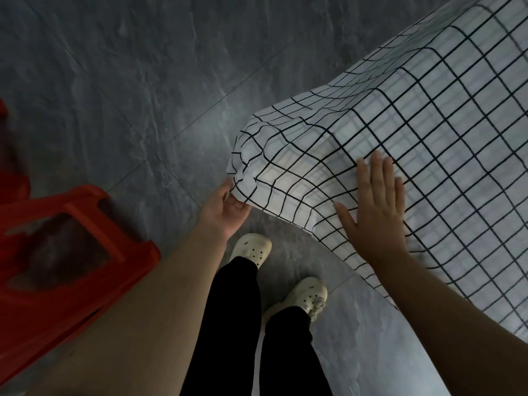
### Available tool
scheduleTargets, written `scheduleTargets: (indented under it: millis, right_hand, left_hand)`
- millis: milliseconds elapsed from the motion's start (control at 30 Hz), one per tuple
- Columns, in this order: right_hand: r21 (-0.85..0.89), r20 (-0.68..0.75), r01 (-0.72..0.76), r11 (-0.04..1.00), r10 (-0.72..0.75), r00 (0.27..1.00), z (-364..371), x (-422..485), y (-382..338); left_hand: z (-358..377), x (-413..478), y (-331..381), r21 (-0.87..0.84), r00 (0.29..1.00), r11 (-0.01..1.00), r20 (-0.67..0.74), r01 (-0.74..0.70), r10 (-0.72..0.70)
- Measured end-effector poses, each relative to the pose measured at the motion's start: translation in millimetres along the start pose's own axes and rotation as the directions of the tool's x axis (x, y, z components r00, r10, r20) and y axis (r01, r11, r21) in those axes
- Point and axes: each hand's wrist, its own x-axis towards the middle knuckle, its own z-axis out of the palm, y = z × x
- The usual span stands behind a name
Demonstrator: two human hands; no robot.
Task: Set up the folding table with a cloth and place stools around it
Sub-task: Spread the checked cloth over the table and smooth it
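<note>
The left hand (225, 208) pinches the limp, light cloth (428, 118) at its nine-o'clock corner (probably the best hold), while the right hand (374, 215) presses flat toward three.

No text, label, brand, number or sign can be read.

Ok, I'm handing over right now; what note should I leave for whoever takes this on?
Left hand pinches the checked cloth at its hanging corner. Right hand lies flat on the cloth, fingers straight.
Cloth is draped over the table, which it hides; near corner rumpled.
Red plastic stool on the floor at the left, apart from the cloth.
Done: cloth on. Left: smooth the corner, set stools around.
</note>
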Motion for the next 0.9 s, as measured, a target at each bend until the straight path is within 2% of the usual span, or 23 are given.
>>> scheduleTargets:
  millis: [167,267,333,433,500,567,700,767,833,900]
  right_hand:
    - [0.000,-0.001,0.005,1.000,-0.005,1.000,1,-1,1]
    - [-0.003,-0.007,0.000,1.000,0.000,1.000,2,-1,0]
    - [0.002,-0.016,-0.004,1.000,0.004,1.000,2,-1,-1]
    - [0.009,-0.023,-0.010,1.000,0.011,1.000,3,-2,-2]
    - [0.006,-0.026,-0.011,1.000,0.011,1.000,3,-2,-2]
    - [0.001,-0.027,-0.012,1.000,0.012,1.000,3,-1,-3]
    - [0.003,-0.038,-0.022,1.000,0.022,0.999,4,0,-3]
    - [0.007,-0.044,-0.022,1.000,0.022,0.999,5,-1,-4]
    - [-0.001,-0.040,-0.022,1.000,0.022,0.999,5,0,-3]
    - [-0.008,-0.037,-0.022,1.000,0.021,0.999,4,0,-3]
  left_hand:
    - [-7,3,21,-0.008,0.963,0.972,0.134,-0.236,0.235]
    - [-7,0,29,0.064,0.965,0.976,0.172,-0.210,0.196]
    - [1,-3,32,0.250,0.976,0.952,0.167,-0.178,0.139]
    - [13,7,41,0.513,0.974,0.828,0.096,-0.225,0.205]
    - [15,14,51,0.536,0.959,0.806,0.028,-0.252,0.281]
    - [14,15,59,0.493,0.950,0.826,0.003,-0.273,0.312]
    - [9,11,61,0.381,0.957,0.885,-0.008,-0.267,0.291]
    - [6,10,64,0.350,0.972,0.909,0.023,-0.226,0.233]
    - [8,9,69,0.389,0.982,0.902,0.049,-0.187,0.183]
    - [12,7,73,0.523,0.983,0.835,0.031,-0.169,0.180]
